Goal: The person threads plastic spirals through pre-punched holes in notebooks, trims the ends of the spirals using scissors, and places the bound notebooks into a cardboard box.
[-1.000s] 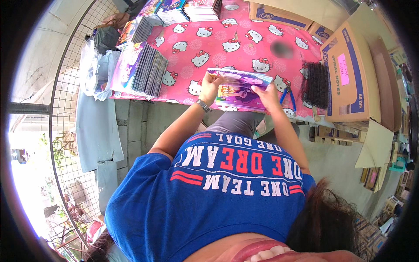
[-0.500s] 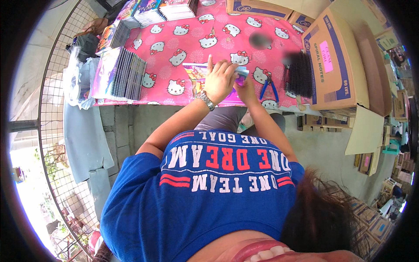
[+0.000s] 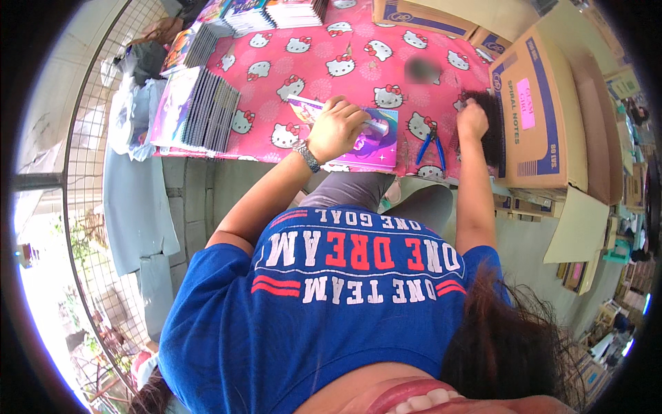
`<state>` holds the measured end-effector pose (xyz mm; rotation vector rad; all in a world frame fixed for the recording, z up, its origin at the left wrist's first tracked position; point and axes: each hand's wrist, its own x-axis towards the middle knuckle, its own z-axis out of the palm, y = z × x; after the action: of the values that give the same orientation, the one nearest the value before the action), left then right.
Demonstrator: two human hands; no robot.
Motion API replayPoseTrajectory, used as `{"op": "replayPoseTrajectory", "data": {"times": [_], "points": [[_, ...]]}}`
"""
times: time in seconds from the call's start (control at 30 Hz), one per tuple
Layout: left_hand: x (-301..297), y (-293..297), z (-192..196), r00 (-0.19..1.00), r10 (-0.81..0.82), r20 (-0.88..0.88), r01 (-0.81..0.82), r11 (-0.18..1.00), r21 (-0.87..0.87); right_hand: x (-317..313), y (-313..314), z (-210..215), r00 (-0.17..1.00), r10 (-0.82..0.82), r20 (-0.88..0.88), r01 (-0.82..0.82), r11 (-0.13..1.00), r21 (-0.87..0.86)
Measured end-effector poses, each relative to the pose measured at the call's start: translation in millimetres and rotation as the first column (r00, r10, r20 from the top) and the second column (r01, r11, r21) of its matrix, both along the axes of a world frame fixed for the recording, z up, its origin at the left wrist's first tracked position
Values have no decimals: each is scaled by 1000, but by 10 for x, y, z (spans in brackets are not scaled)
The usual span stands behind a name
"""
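A notebook (image 3: pixel 378 148) with a pink and purple picture cover lies at the table's front edge, right before me. My left hand (image 3: pixel 338 129) rests over its upper part with curled fingers, gripping it; the fingertips are partly hidden. Off to the right, my right hand (image 3: pixel 472 121) is closed at a bunch of black spiral binding coils (image 3: pixel 491 131), its fingertips pinching in among them. Between the notebook and the coils lie blue-handled pliers (image 3: pixel 431 147), with their handles towards me.
Bound notebooks (image 3: pixel 200 114) stand in a row at the left, with more stacks (image 3: pixel 248 15) behind. A large open carton (image 3: pixel 541 114) stands right of the coils. A patterned pink cover (image 3: pixel 310 69) lies over the table. A wire mesh fence (image 3: pixel 83 172) runs along the left.
My right hand has left the notebook and moved right to the black coils. My left hand stays on the notebook, whose cover now lies flatter and shows more.
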<state>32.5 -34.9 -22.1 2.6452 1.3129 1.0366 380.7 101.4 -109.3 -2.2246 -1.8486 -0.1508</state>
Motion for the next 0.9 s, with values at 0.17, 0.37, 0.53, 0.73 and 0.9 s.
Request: {"op": "replayPoseTrajectory", "data": {"times": [0.17,0.37,0.53,0.73,0.9], "points": [[42,-15,53,998,61,-27,-63,994,-95,-274,-310,532,782,478,-400,-383,875,297],[122,18,34,997,75,-12,-75,993,-86,-960,-1148,854,367,634,-680,-635,705,315],[101,10,34,998,67,-16,-68,992,-108,-1005,-1262,709,330,697,-636,-567,685,457],[94,12,45,998,58,-30,-60,995,-79,-1015,-1279,763,324,759,-565,-586,630,509],[113,54,50,999,42,-22,-43,996,-79,-969,-1284,778,281,737,-614,-629,625,462]]}}
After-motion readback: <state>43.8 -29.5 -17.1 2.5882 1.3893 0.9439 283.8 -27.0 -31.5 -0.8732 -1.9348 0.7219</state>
